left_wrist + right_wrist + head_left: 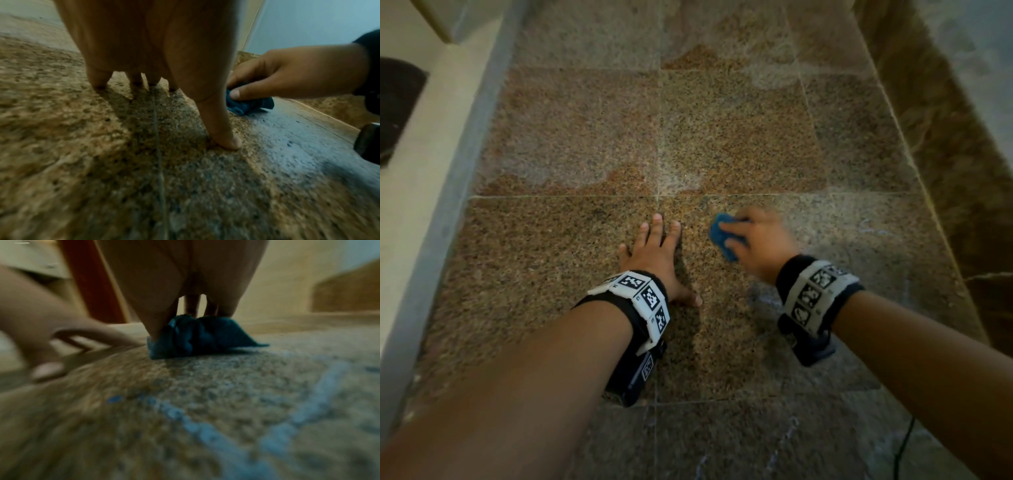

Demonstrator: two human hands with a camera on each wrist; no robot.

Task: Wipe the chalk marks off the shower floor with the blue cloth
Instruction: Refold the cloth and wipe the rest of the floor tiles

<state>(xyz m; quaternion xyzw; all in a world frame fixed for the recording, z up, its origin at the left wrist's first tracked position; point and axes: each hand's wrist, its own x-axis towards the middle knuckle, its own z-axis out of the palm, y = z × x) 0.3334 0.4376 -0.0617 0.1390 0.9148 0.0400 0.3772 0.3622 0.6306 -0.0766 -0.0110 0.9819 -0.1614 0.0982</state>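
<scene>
Kerb left of shower floor; cable near right (blurred).

Dark mat (far left)

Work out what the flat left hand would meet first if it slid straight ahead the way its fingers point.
Probably nothing but floor: ahead of the left hand lies bare speckled brown stone floor, crossed by a grout line, as far as the head view shows.
</scene>
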